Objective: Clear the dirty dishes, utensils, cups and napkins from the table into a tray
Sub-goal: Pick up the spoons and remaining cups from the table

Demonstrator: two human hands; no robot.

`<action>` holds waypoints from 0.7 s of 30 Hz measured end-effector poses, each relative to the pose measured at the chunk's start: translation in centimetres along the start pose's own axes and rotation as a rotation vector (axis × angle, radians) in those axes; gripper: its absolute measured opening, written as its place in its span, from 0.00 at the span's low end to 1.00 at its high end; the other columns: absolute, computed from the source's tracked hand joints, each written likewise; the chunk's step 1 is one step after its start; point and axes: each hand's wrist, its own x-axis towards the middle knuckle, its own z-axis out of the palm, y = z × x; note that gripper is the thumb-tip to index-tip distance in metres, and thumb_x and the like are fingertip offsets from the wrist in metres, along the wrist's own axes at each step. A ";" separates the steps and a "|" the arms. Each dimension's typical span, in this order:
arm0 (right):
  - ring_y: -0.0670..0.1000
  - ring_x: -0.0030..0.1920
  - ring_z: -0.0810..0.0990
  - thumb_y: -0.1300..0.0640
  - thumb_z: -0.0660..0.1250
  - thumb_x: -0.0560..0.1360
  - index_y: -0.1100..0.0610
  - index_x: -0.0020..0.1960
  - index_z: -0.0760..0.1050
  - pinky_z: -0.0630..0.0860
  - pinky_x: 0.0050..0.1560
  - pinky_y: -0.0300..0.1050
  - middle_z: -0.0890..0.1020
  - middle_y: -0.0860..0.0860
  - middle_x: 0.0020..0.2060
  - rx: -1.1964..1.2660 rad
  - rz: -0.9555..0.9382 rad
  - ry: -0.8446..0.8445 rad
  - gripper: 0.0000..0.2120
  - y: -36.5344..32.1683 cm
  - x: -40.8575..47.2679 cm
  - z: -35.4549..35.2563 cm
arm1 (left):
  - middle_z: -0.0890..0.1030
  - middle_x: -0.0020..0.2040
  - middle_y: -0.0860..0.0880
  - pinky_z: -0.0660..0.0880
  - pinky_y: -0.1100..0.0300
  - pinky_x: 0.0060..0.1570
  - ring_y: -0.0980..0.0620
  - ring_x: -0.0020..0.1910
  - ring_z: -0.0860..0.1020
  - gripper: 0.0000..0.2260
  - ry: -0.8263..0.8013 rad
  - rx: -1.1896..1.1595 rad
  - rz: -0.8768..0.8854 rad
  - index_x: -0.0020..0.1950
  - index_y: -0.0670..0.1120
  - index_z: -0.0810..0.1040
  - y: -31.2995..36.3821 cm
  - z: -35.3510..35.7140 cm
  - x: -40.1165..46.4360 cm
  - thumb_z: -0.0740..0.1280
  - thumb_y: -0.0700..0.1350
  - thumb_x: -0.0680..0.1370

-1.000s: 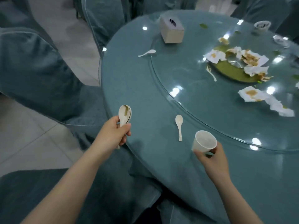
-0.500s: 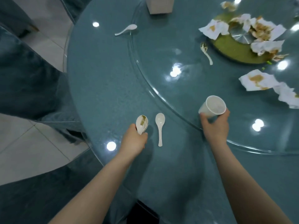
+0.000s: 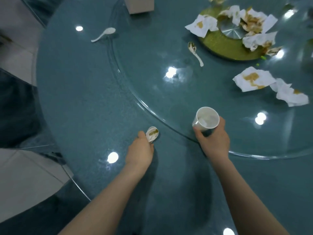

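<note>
Head view, left hand: the left hand (image 3: 140, 150) is low over the tabletop (image 3: 81, 92), fingers curled round a white spoon (image 3: 152, 134) whose stained bowl sticks out past the knuckles; whether a second spoon is in the same grip cannot be told
Head view, right hand: the right hand (image 3: 212, 138) grips a white paper cup (image 3: 205, 121) from below, fingers wrapped round its lower wall, mouth tilted toward the camera, over the rim of the glass turntable (image 3: 152, 78)
Cup: inside looks pale, contents unclear
Far spoon: a clean-looking white spoon (image 3: 103, 34) lies on the tabletop at the turntable's far-left edge, well apart from both hands
Dirty spoon: another white spoon (image 3: 195, 53) with a brown-stained bowl lies on the glass, just beside the green plate (image 3: 225, 46)
Plate: green, with a shiny metal disc at its middle and several crumpled, stained napkins (image 3: 252, 22) piled on and around it
Loose napkins: two more stained napkins (image 3: 254, 78) lie on the glass to the right, touching each other, between the plate and the right hand
Box: a beige box (image 3: 141, 5) stands at the top edge, cut off by the frame
Surroundings: dark cloth-covered chairs (image 3: 15, 107) and pale floor tiles (image 3: 25, 175) to the left of the tabletop
</note>
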 end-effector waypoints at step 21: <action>0.54 0.62 0.72 0.48 0.74 0.67 0.52 0.63 0.70 0.73 0.56 0.52 0.76 0.49 0.57 -0.017 -0.392 -0.257 0.27 -10.1 8.1 5.5 | 0.75 0.47 0.41 0.67 0.52 0.40 0.39 0.44 0.73 0.05 0.036 0.083 -0.126 0.50 0.44 0.62 -3.5 -7.0 5.6 0.56 0.37 0.76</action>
